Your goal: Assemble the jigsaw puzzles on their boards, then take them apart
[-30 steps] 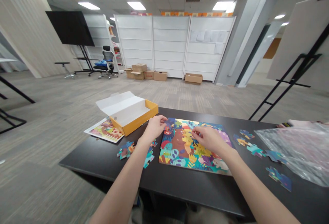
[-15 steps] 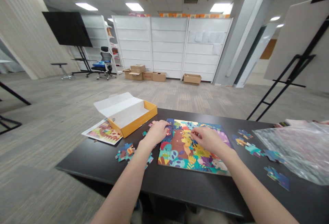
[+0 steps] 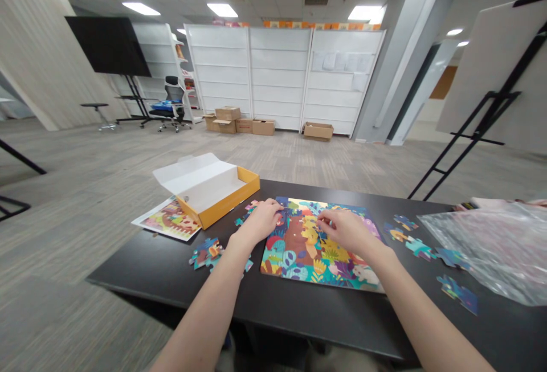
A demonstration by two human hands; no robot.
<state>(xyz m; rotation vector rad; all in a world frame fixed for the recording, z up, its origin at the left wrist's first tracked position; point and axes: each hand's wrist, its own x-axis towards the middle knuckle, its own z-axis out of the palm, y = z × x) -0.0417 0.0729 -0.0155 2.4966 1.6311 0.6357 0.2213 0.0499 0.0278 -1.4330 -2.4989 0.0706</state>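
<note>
A colourful jigsaw puzzle (image 3: 299, 249) with a brown bear and yellow animals lies on the black table. My left hand (image 3: 267, 217) rests at its upper left edge, fingers stretched out over the dark blue corner. Above the upper middle of the picture, my right hand (image 3: 342, 227) has its thumb and fingers pinched together. Whatever those fingertips hold, if anything, is too small to make out. Loose puzzle pieces (image 3: 207, 253) lie left of the puzzle, partly behind my left forearm. More pieces (image 3: 421, 248) are scattered to its right.
An open yellow box (image 3: 231, 196) with a white lid stands at the table's back left, overlapping a printed picture sheet (image 3: 171, 219). Clear plastic wrapping (image 3: 491, 246) covers the right end. Beyond the black table (image 3: 265, 309) are an easel-like stand (image 3: 474, 133) and white shelves (image 3: 282, 78).
The whole view has shifted very slightly. Both hands stay at nearly the same spots on the puzzle, and the pieces and box have not moved on the table.
</note>
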